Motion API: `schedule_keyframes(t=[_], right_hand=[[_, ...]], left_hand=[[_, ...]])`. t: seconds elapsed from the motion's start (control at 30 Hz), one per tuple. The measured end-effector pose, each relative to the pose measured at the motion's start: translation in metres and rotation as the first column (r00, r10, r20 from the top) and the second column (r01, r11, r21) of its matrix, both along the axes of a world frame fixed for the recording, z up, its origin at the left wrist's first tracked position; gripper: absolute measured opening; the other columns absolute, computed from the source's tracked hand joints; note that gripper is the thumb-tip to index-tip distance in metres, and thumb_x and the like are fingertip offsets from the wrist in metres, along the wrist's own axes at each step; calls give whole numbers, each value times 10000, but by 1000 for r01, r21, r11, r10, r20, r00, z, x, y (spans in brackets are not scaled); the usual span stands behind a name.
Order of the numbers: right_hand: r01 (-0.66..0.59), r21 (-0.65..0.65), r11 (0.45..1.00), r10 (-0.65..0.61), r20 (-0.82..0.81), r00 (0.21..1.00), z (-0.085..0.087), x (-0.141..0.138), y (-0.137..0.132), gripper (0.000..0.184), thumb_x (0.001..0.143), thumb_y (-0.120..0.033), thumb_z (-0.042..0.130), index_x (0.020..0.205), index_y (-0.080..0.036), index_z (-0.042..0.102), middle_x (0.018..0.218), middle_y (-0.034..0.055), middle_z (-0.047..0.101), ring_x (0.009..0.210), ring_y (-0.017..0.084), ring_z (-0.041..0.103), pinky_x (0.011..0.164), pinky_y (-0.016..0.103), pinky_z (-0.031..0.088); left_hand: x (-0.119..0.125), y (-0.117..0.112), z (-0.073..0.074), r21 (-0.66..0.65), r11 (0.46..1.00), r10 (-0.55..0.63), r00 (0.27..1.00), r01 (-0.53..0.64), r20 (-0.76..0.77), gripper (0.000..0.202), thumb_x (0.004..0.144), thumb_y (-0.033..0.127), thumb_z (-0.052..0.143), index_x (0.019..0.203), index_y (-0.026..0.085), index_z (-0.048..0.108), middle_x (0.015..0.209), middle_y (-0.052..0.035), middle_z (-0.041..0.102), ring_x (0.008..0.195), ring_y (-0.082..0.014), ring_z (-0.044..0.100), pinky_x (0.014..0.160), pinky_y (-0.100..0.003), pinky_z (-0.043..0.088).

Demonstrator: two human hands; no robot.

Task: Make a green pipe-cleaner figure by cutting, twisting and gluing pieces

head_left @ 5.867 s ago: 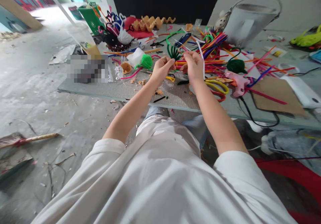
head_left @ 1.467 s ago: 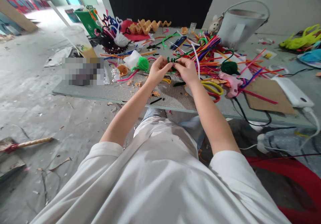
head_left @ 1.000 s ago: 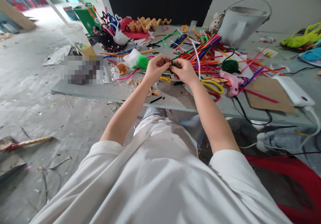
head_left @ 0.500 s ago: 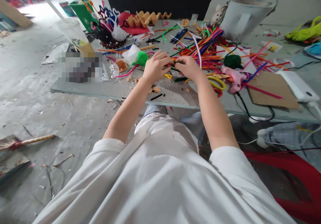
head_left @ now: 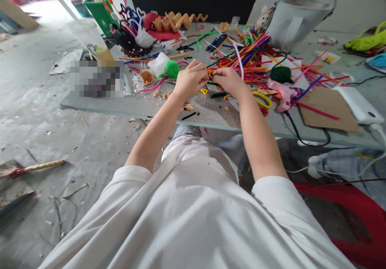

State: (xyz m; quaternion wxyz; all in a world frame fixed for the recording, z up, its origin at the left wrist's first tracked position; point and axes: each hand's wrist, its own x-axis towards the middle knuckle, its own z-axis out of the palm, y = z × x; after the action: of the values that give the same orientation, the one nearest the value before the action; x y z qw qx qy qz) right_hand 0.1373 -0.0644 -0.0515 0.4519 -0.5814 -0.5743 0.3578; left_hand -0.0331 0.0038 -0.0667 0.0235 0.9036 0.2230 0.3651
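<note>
My left hand (head_left: 192, 79) and my right hand (head_left: 229, 81) meet above the front part of the table, fingertips almost touching. Both are closed in a pinch on a short dark green pipe cleaner (head_left: 214, 84), mostly covered by the fingers. Left of my left hand lies a bright green yarn ball (head_left: 172, 69). Just below the fingers are a yellow bent piece (head_left: 204, 91) and a dark green strip (head_left: 217, 95). A large heap of coloured pipe cleaners (head_left: 253, 50) spreads behind my right hand. Yellow rings (head_left: 263, 99) lie beside my right wrist.
A pink glue gun (head_left: 282, 94), a cardboard piece (head_left: 327, 110) and a white power bank (head_left: 358, 104) lie on the right. Behind stand a metal bucket (head_left: 297, 21) and egg-carton pieces (head_left: 175, 21). A drink cup (head_left: 98, 46) stands left. Scraps litter the table's front edge (head_left: 144, 110).
My fingers have shifted slightly around the dark green pipe cleaner, both hands staying close together. The whole view has moved very little; the things on the table lie as before.
</note>
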Motion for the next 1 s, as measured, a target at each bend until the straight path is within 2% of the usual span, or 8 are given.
schedule_keyframes(t=[0.27, 0.47, 0.57, 0.67, 0.8, 0.87, 0.93, 1.0], right_hand=[[5, 19, 1000, -6, 18, 1000, 1, 0, -1, 284, 828, -98, 600, 614, -220, 458, 431, -62, 349, 398, 77, 337, 386, 219, 220], [22, 65, 998, -23, 20, 1000, -2, 2, 1, 196, 859, -125, 647, 721, -212, 538, 497, -46, 459, 422, 91, 448, 397, 223, 331], [37, 81, 996, -39, 28, 999, -4, 5, 3, 184, 857, -178, 707, 759, -211, 555, 534, -41, 483, 439, 94, 474, 397, 228, 351], [48, 99, 994, -52, 33, 998, -7, 9, 6, 171, 863, -187, 716, 776, -205, 570, 548, -40, 489, 441, 89, 467, 402, 229, 345], [46, 129, 991, -53, 51, 997, -7, 9, 5, 172, 870, -217, 733, 798, -202, 577, 573, -34, 491, 456, 90, 471, 426, 239, 367], [40, 137, 990, -48, 56, 997, -5, 8, 4, 179, 864, -236, 742, 799, -209, 577, 583, -31, 504, 463, 95, 470, 431, 249, 375], [37, 142, 989, -46, 63, 997, -4, 6, 2, 175, 851, -242, 745, 795, -220, 581, 572, -34, 512, 464, 101, 467, 428, 252, 373], [38, 142, 989, -48, 67, 997, -3, 5, 1, 158, 838, -233, 739, 788, -228, 589, 548, -40, 512, 456, 105, 466, 420, 251, 362]], left_hand=[[2, -5, 3, -44, 997, 55, 997, -57, -49, 113, 873, 206, 587, 789, 197, 662, 975, -96, 706, 1073, -263, 627, 689, -321, 460], [0, 2, -1, -153, 986, 62, 998, -61, 1, 67, 856, 252, 662, 819, 197, 660, 989, -89, 700, 1075, -258, 615, 860, -375, 502], [0, 10, -4, -221, 975, 20, 996, 0, 88, 54, 865, 256, 679, 844, 211, 659, 932, -45, 705, 925, -178, 612, 882, -358, 507], [2, 17, -7, -300, 953, 31, 965, 50, 260, 183, 949, 338, 612, 825, 204, 628, 839, -16, 680, 785, -120, 572, 798, -329, 516], [5, 21, -8, -433, 892, 79, 902, 125, 424, 341, 1009, 424, 506, 802, 174, 612, 786, -24, 668, 761, -110, 593, 736, -305, 505], [5, 19, -8, -432, 890, 53, 909, 145, 414, 237, 973, 349, 567, 831, 177, 647, 814, -30, 689, 785, -131, 622, 741, -309, 512], [5, 16, -8, -373, 919, 8, 939, 129, 344, 56, 875, 237, 661, 870, 188, 687, 855, -39, 713, 817, -159, 644, 775, -321, 525], [4, 12, -8, -281, 956, -10, 968, 82, 249, 115, 794, 169, 695, 902, 201, 719, 908, -58, 732, 883, -192, 657, 842, -338, 527]])
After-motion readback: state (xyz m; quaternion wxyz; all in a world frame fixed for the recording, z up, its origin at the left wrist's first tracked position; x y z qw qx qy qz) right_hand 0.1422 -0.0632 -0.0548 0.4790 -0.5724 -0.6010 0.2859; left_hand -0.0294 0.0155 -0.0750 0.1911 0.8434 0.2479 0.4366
